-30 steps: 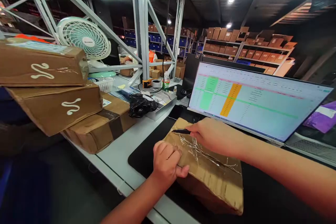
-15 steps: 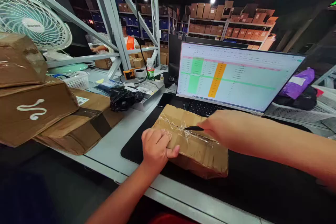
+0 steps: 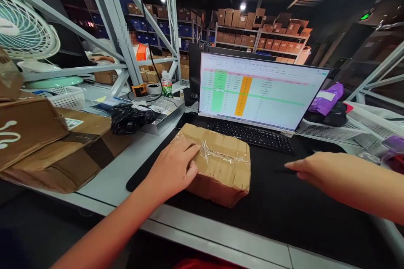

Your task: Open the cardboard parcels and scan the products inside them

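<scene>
A brown cardboard box [image 3: 221, 164], with crinkled clear tape along its top seam, lies on the black desk mat [image 3: 268, 214]. My left hand [image 3: 176, 162] grips its left end, fingers over the top and thumb by the near edge. To the right of the box and apart from it, my right hand [image 3: 315, 172] is closed above the mat. A slim black cutter [image 3: 285, 171] pokes out of its fingertips, blurred and hard to make out against the mat. The tape seam still runs across the top, and the flaps lie flat.
Behind the box stand a keyboard [image 3: 252, 132] and a monitor [image 3: 259, 90] showing a spreadsheet. Larger cartons [image 3: 59, 159] and a black plastic bag [image 3: 132, 117] occupy the left side. At right, a white basket [image 3: 334, 130] holds a purple package [image 3: 328, 98]. A co-worker [image 3: 140, 50] is beyond the frame.
My right hand has lifted off the tape and moved right, away from the box, with the cutter. My left hand has flattened somewhat over the box's left end. The view has shifted right.
</scene>
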`<state>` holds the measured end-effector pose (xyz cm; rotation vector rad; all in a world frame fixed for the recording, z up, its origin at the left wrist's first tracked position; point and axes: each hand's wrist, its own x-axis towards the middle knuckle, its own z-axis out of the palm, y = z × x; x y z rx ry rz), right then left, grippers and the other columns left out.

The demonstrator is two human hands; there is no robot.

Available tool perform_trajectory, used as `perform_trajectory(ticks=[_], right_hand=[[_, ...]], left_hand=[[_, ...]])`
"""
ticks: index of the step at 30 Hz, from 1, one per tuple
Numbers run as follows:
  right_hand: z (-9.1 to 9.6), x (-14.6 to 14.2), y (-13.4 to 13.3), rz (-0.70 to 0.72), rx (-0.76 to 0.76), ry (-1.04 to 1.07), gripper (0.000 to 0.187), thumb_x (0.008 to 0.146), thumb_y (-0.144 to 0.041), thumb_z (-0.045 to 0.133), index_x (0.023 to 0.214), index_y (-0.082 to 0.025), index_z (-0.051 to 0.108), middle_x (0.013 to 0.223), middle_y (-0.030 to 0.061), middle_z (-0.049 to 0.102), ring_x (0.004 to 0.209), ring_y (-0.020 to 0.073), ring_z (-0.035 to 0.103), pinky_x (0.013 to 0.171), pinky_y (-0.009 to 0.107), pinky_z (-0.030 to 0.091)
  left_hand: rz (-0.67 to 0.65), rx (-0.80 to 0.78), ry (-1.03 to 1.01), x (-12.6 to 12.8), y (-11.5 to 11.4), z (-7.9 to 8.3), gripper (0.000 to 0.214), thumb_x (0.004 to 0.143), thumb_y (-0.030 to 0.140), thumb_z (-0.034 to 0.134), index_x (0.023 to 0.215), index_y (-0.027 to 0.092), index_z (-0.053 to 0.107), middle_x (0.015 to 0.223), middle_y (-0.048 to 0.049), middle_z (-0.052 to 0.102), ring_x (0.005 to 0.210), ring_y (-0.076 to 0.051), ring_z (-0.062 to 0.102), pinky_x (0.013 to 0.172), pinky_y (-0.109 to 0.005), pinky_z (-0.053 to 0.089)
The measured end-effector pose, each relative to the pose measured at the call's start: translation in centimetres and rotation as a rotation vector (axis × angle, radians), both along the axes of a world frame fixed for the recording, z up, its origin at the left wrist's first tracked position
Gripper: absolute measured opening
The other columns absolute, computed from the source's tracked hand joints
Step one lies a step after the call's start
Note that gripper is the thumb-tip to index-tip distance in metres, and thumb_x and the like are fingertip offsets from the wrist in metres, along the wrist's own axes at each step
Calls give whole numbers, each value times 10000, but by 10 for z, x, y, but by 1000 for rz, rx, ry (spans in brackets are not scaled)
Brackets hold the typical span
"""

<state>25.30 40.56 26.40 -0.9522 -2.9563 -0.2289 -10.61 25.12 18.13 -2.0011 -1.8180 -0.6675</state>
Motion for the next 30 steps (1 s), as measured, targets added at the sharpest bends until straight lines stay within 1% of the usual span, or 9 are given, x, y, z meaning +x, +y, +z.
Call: perform_trajectory(ticks=[3, 5, 7, 10, 13, 19, 24, 26, 30], right_hand=[[-10, 1, 11, 59, 32, 69, 363, 1001, -332, 468, 1317, -334, 647, 1169, 2, 745, 975, 260, 732, 789, 387, 582], [-28, 0, 16, 154, 110, 215, 387, 1021, -274, 429, 1374, -242, 586, 1162, 63, 735, 978, 227, 715, 796, 350, 571], [-56, 0, 22, 307, 250, 314, 381, 1000, -162, 413, 1344, -174, 575, 1065, 97, 730, 908, 208, 694, 755, 327, 554], [-102, 0, 30, 550, 430, 349, 357, 951, -69, 427, 1240, -167, 614, 1000, 98, 702, 876, 206, 640, 809, 369, 531], [-128, -6, 35, 618, 470, 423, 361, 940, -70, 467, 1252, -195, 600, 1003, 88, 665, 878, 191, 594, 832, 377, 510], [-129, -32, 44, 610, 538, 509, 408, 931, -93, 506, 1310, -238, 554, 977, 60, 613, 811, 169, 529, 739, 329, 458], [-136, -41, 69, 562, 637, 509, 455, 930, -91, 493, 1320, -313, 566, 944, 44, 594, 790, 171, 511, 736, 322, 430], [-140, -41, 87, 412, 588, 462, 497, 930, -62, 446, 1351, -295, 571, 952, 63, 606, 809, 188, 521, 747, 332, 433], [-143, -44, 116, -14, 365, 472, 555, 933, -45, 316, 1417, -184, 550, 952, 117, 619, 824, 227, 551, 760, 363, 452]], left_hand=[[31, 57, 48, 7, 0, -8, 344, 864, 116, 422, 1117, 143, 655, 1107, -121, 650, 1069, -306, 604, 928, -495, 547], [4, 100, 58, 11, -1, -12, 369, 872, 95, 395, 1127, 147, 656, 1123, -116, 657, 1063, -289, 618, 908, -456, 556], [-37, 114, 47, 13, -2, -14, 403, 876, 78, 377, 1160, 167, 649, 1173, -94, 666, 1090, -261, 629, 927, -416, 550], [-65, 119, 35, 12, 0, -14, 419, 889, 85, 366, 1198, 183, 633, 1216, -69, 675, 1118, -232, 638, 966, -385, 528], [-64, 130, 45, 11, 7, -12, 355, 929, 152, 375, 1166, 178, 639, 1196, -77, 688, 1098, -236, 654, 965, -390, 516], [0, 176, 181, 19, 24, -18, 370, 956, 466, 444, 1060, 158, 620, 1160, -132, 691, 1047, -309, 665, 850, -429, 533], [-28, 218, 220, 19, 24, -26, 412, 928, 588, 441, 908, 196, 564, 1174, -117, 709, 1002, -312, 682, 770, -421, 540], [-76, 281, 212, 16, 18, -31, 428, 935, 597, 440, 923, 188, 565, 1138, -132, 724, 1003, -309, 692, 788, -419, 549], [-122, 427, 221, 10, 4, -44, 560, 941, 686, 393, 978, 168, 604, 1021, -150, 746, 950, -293, 718, 814, -411, 576]])
